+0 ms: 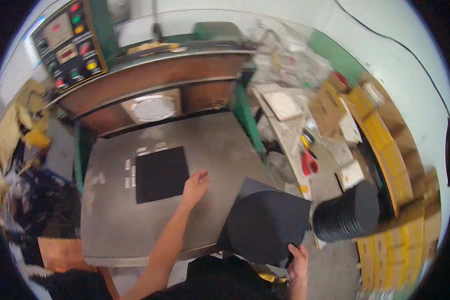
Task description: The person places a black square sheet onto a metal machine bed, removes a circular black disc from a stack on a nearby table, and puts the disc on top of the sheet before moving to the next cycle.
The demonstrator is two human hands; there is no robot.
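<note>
The left hand, loosely curled and seemingly empty, is at the right edge of the black square flat on the table; the right hand grips the black disc, which overlaps a dark sheet, near its lower edge. Best keep the square aligned with the white strips, press with flat fingers, and hold the disc unbent

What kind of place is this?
Likely a small factory or workshop: there's a button panel with coloured buttons, a broad metal table, and cardboard boxes stacked along the wall.
</note>
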